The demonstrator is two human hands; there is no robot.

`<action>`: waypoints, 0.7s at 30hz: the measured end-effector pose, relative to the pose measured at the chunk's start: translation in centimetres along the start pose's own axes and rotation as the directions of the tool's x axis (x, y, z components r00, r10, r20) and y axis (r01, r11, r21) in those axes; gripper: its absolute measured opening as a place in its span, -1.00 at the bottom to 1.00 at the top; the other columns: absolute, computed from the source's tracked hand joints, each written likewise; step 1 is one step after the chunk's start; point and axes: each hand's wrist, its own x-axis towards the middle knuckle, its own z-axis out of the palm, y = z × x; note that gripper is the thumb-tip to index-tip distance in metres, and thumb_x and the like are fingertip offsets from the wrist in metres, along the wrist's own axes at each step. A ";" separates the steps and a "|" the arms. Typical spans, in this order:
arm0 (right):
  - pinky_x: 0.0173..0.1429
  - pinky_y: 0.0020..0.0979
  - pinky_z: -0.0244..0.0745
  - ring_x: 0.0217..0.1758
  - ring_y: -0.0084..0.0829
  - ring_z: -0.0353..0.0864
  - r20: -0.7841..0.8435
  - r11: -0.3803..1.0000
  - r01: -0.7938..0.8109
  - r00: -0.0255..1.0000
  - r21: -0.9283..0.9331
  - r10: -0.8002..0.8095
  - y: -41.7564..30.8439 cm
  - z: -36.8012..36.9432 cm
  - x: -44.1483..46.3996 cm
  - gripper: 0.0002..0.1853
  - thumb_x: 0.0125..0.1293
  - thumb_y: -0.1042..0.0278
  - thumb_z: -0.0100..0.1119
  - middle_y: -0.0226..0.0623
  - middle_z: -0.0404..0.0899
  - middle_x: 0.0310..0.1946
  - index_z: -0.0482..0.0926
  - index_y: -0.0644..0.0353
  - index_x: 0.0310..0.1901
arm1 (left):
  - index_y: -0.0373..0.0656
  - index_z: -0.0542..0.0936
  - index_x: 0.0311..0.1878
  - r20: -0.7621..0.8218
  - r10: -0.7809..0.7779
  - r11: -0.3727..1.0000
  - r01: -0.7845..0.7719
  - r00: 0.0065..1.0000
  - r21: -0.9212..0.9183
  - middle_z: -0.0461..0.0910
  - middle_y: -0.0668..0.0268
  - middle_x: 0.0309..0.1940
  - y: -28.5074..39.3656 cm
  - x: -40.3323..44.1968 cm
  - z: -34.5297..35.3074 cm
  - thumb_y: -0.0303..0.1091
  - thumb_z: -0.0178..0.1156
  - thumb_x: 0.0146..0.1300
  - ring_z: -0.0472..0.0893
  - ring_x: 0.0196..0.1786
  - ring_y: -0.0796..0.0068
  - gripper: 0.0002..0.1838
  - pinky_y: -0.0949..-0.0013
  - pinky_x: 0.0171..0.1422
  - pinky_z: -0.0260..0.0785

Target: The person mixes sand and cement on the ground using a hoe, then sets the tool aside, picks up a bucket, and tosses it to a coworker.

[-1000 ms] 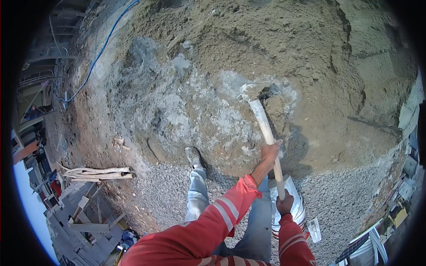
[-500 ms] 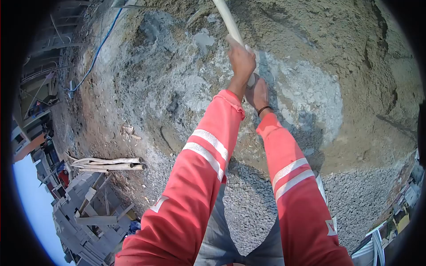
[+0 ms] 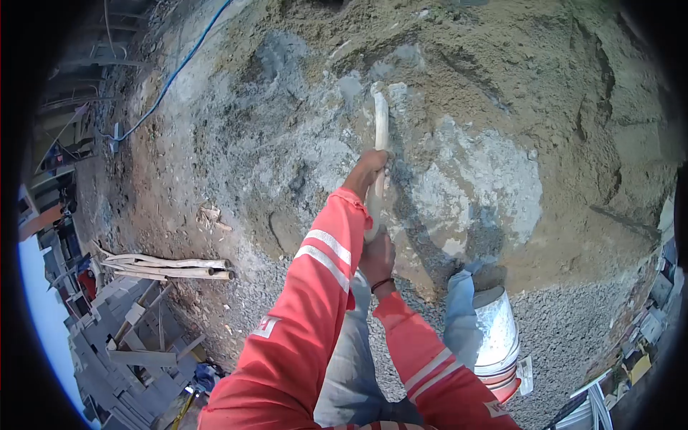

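A pale, slightly curved wooden tool handle [image 3: 381,125] points away from me over the ground. My left hand [image 3: 371,163] is closed around it partway along. Nearer my body, my right hand [image 3: 378,256] is wrapped round its lower end. I cannot make out any tool head at the far end. Beneath and ahead lies a mound of brown sand [image 3: 459,79] with grey-white powder [image 3: 502,183] spread over it, to the right of the handle.
Several wooden poles [image 3: 168,266] lie at left. A blue hose [image 3: 170,80] runs along the upper left. White and reddish buckets [image 3: 496,337] lie beside my right leg [image 3: 462,315]. Gravel [image 3: 573,337] covers the ground at lower right, and stacked grey blocks [image 3: 115,315] stand lower left.
Both hands have come down toward my body with the handle, and its far end has come into view. The right arm has swung inward. My right foot and the buckets now show.
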 end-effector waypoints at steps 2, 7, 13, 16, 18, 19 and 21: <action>-0.14 0.02 0.48 -0.23 0.16 0.59 0.092 0.998 -0.029 0.995 0.059 0.024 -1.6 3.5 -3.6 -0.52 0.05 0.34 0.19 0.17 0.59 -0.33 0.34 0.36 0.01 | -0.43 0.55 -0.34 0.022 -0.016 1.000 0.016 1.000 0.009 0.47 0.27 -0.63 -1.0 -2.9 -3.9 -0.44 0.25 0.11 0.42 -0.68 0.43 -0.81 0.30 -0.65 0.23; -0.28 -0.04 0.51 -0.36 0.11 0.61 0.112 0.953 -0.080 0.993 0.294 0.049 -2.8 8.7 -14.6 -0.58 0.01 0.37 0.24 0.09 0.59 -0.43 0.37 0.30 -0.09 | -0.30 0.50 -0.26 -0.108 0.111 0.983 -0.094 0.988 0.157 0.43 0.36 -0.65 -5.0 -13.9 -11.3 -0.45 0.21 0.12 0.41 -0.67 0.53 -0.84 0.37 -0.62 0.26; -0.28 -0.05 0.52 -0.37 0.05 0.62 0.074 0.984 0.175 0.981 0.042 -0.178 -0.8 10.9 -16.0 -0.64 -0.01 0.38 0.25 -0.01 0.61 -0.48 0.40 0.15 -0.14 | -0.30 0.45 -0.15 -0.294 0.242 0.970 -0.223 0.925 0.095 0.44 0.36 -0.60 -4.1 -19.6 -17.1 -0.45 0.20 0.17 0.43 -0.62 0.61 -0.78 0.44 -0.58 0.27; -0.23 -0.07 0.51 -0.30 0.11 0.61 0.130 0.969 0.209 0.965 0.135 -0.226 -2.8 10.1 -8.2 -0.65 -0.02 0.39 0.24 0.06 0.59 -0.44 0.46 0.18 -0.13 | -0.33 0.39 -0.08 -0.381 0.439 0.892 -0.445 0.814 0.076 0.46 0.27 -0.54 2.1 -19.1 -17.7 -0.42 0.22 0.20 0.46 -0.58 0.44 -0.70 0.32 -0.49 0.34; -0.18 -0.06 0.52 -0.26 0.13 0.60 0.181 0.959 0.283 0.945 -0.023 -0.274 -5.5 9.0 -2.3 -0.55 -0.04 0.39 0.26 0.10 0.60 -0.40 0.46 0.21 -0.03 | -0.36 0.35 -0.06 -0.485 0.680 0.733 -0.539 0.551 0.415 0.51 0.10 -0.46 3.3 -16.2 -17.5 -0.42 0.22 0.20 0.56 -0.45 0.15 -0.67 0.15 -0.33 0.40; -0.15 -0.06 0.52 -0.24 0.13 0.60 0.201 0.952 0.305 0.934 -0.013 -0.296 -6.3 8.6 0.3 -0.52 -0.04 0.38 0.26 0.11 0.61 -0.38 0.45 0.22 -0.01 | -0.36 0.35 -0.06 -0.490 0.673 0.739 -0.535 0.555 0.409 0.51 0.10 -0.46 3.3 -14.9 -16.8 -0.42 0.22 0.20 0.56 -0.45 0.15 -0.67 0.15 -0.33 0.40; -0.09 -0.05 0.51 -0.20 0.12 0.60 0.230 0.936 0.350 0.915 -0.042 -0.331 -7.6 6.8 4.0 -0.51 -0.02 0.37 0.26 0.12 0.61 -0.33 0.45 0.24 0.02 | -0.43 0.33 -0.02 -0.515 0.807 0.588 -0.467 0.289 0.660 0.54 -0.07 -0.36 2.4 -12.0 -14.8 -0.40 0.20 0.20 0.60 -0.27 -0.06 -0.61 0.05 -0.19 0.40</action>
